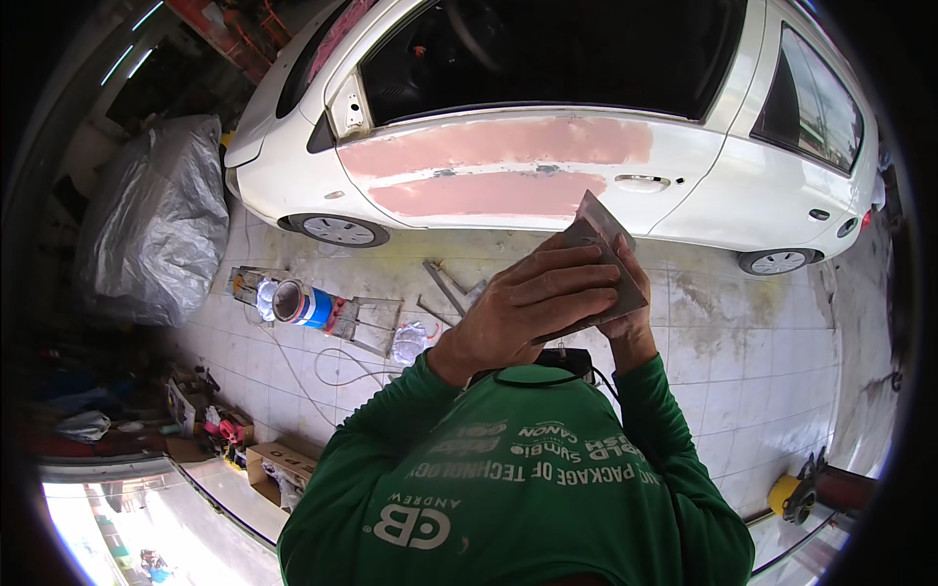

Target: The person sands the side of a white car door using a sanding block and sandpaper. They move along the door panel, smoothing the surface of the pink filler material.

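Observation:
Both my hands hold a dark grey, bent sheet of sandpaper (598, 221) up in front of my chest. The fingers of my left hand (532, 303) lie together across its near face. From the right side, my right hand (633, 322) grips the sheet, with some of its fingers hidden behind it. Beyond the hands stands a white car (743, 186), its front to the left. Two long pink patches of filler (489, 193) cover much of its front door, with a paler strip and small grey spots between them.
On the tiled floor (703, 342) are a blue can (305, 304), a metal frame (376, 322), metal bars and a thin hose. At the left stands something under a silver cover (156, 225). A cardboard box (278, 474) lies lower left, a yellow and black object (789, 494) lower right.

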The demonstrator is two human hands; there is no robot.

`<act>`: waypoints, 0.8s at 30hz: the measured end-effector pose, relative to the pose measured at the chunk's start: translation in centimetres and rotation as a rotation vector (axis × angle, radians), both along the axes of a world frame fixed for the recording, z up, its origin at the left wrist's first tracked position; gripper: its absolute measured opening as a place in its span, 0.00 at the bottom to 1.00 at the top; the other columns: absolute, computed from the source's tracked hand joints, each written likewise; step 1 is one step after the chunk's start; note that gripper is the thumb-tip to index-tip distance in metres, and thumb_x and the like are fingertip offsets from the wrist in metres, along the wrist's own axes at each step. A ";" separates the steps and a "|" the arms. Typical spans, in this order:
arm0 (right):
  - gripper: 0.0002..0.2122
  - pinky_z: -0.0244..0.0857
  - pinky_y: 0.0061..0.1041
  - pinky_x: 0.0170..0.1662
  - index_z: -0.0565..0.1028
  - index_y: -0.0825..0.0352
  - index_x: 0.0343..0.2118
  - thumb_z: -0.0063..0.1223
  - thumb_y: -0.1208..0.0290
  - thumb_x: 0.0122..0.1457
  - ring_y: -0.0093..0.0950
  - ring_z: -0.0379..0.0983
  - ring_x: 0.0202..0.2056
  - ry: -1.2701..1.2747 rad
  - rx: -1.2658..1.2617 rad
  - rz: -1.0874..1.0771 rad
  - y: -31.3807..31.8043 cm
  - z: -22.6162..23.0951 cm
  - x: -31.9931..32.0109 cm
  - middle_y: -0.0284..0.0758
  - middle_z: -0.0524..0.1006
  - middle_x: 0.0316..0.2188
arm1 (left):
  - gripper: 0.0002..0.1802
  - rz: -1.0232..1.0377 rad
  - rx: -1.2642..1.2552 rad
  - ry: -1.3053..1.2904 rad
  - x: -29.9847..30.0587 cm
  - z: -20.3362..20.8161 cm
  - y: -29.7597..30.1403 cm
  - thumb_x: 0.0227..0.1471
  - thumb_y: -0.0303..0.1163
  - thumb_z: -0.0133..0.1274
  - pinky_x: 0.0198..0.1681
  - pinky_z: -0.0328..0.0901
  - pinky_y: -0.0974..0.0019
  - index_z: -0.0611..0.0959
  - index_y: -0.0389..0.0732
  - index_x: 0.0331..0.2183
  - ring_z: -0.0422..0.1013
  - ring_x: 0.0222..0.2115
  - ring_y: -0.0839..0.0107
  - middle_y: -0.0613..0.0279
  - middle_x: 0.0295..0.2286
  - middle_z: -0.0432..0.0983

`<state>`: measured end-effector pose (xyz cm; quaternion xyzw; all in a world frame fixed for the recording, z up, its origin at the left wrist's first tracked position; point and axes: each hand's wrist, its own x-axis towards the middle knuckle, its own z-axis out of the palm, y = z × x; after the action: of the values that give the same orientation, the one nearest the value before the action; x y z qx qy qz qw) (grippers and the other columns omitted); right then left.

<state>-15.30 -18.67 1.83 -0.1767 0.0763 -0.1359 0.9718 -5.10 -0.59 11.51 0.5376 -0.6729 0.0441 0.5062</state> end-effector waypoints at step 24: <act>0.28 0.74 0.28 0.46 0.74 0.75 0.55 0.43 0.47 0.75 0.28 0.77 0.45 0.455 -0.951 -0.161 -0.7 4.5 2.0 0.36 0.80 0.42 | 0.23 0.203 0.142 -0.105 4.7 -2.7 -2.2 0.40 0.14 0.59 0.52 0.76 0.57 0.90 0.44 0.40 0.80 0.48 0.58 0.65 0.42 0.86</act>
<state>-13.26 -19.32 6.28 -0.6162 0.2285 -0.1881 0.7298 -0.39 -2.81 8.79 0.6343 -0.6422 0.0751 0.4238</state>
